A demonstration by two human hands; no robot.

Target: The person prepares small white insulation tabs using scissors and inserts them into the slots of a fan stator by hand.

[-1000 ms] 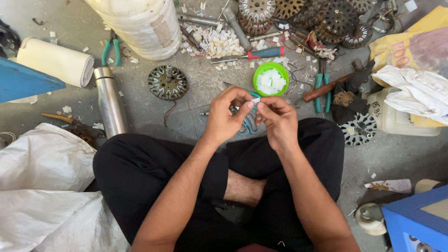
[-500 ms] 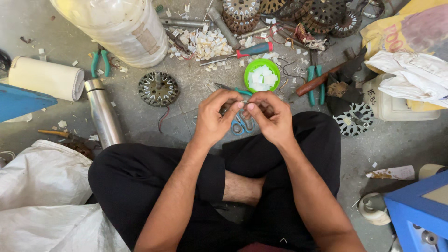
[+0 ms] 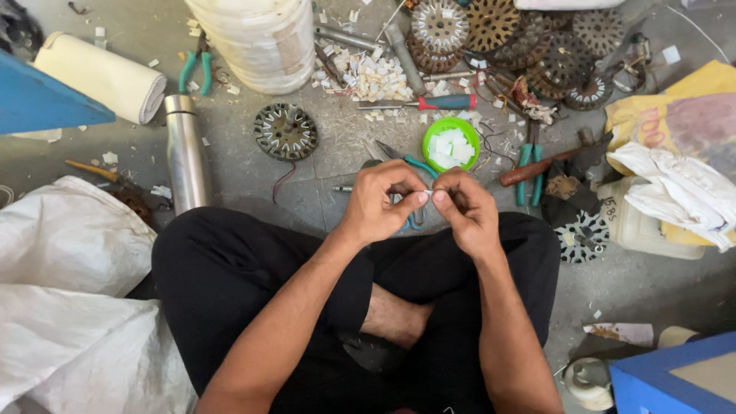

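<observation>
I sit cross-legged on a concrete floor. My left hand (image 3: 382, 201) and my right hand (image 3: 461, 205) meet above my shins, fingertips pinched together on a small white paper slip (image 3: 428, 193). Just beyond them stands a green bowl (image 3: 451, 143) filled with white slips. Teal-handled scissors (image 3: 402, 162) lie on the floor under my hands, partly hidden by them. A round slotted metal stator core (image 3: 285, 131) lies farther left.
A steel flask (image 3: 186, 153), a cream fabric roll (image 3: 100, 77) and a white bucket (image 3: 264, 38) stand at the left back. A screwdriver (image 3: 429, 103), pliers (image 3: 529, 165), a heap of stator discs (image 3: 506, 34) and white sacks (image 3: 69, 307) surround me. A blue box (image 3: 675, 379) is near right.
My hands have drawn slightly closer to my body and stay pinched together on the slip. The view has shifted a little; nothing on the floor has moved.
</observation>
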